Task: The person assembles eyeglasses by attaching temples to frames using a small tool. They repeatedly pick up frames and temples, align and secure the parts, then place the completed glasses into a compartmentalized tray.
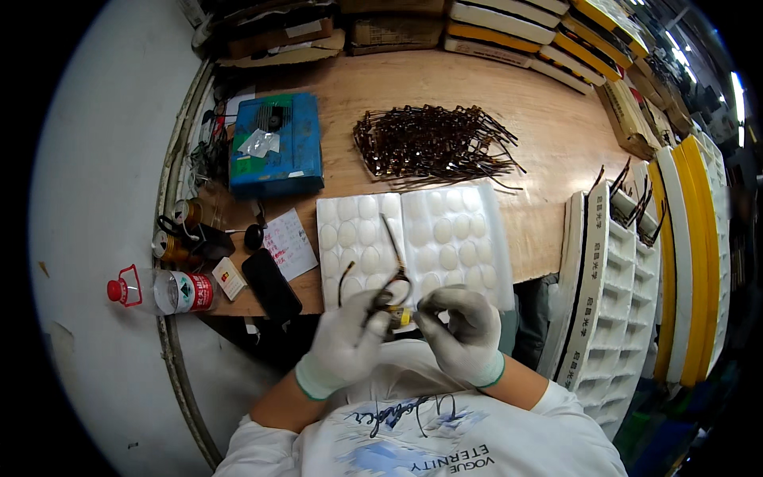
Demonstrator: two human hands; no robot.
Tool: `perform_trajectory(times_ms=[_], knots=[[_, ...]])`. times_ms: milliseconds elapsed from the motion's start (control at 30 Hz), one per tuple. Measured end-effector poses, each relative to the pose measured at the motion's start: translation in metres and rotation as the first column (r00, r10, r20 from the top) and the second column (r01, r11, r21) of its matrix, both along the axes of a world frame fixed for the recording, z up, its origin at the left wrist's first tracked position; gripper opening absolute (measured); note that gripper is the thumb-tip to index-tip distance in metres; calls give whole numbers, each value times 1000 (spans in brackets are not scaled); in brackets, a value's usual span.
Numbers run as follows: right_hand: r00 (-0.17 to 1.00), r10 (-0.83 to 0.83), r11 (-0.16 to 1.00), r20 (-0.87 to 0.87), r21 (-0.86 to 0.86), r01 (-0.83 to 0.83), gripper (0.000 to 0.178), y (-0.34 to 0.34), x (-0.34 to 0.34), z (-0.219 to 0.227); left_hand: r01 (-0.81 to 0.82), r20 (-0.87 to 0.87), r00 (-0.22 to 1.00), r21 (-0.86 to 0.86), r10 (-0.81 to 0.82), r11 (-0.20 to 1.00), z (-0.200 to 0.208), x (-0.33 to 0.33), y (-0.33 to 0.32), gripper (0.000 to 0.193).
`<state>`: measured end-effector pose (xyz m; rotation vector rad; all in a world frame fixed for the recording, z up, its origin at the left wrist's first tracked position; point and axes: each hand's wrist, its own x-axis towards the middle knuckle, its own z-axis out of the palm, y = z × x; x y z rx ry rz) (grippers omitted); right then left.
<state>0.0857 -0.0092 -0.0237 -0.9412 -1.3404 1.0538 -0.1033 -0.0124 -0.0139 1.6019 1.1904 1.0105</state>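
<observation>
My left hand [350, 334], in a white glove with a green cuff, is closed on a pair of dark brown eyeglasses [398, 266]. One temple points away from me over the pad of ovals; another curved tip stands out at the left. My right hand [462, 327], gloved alike, is pinched just right of the eyeglasses. Its fingertips hide whatever they hold. Between the hands shows a small yellow piece [403, 316], partly covered by fingers. Just beyond lies a white two-part sheet [499, 238] with rows of pale oval lenses [442, 230].
A heap of brown eyeglass frames [429, 143] lies farther back. A blue metal box [276, 151], phone [272, 284], handwritten note [290, 242] and plastic bottle [163, 291] are at left. White compartment trays [608, 318] stand at right; boxes [397, 32] line the back.
</observation>
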Motion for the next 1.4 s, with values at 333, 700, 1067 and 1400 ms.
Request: perform_trajectory(times_ms=[333, 700, 1067, 1400], knots=[[991, 113, 947, -71, -296, -129, 18, 17, 22, -10, 112, 14, 994, -74, -111, 991, -8, 22, -4, 26], [909, 390, 854, 148, -428, -296, 16, 16, 37, 5, 40, -18, 999, -36, -41, 999, -5, 17, -14, 18], [839, 325, 943, 436, -211, -256, 15, 20, 51, 20, 24, -30, 999, 111, -21, 994, -7, 38, -3, 16], [939, 341, 836, 53, -474, -277, 22, 25, 73, -14, 78, -289, 957, 189, -20, 979, -1, 66, 16, 15]])
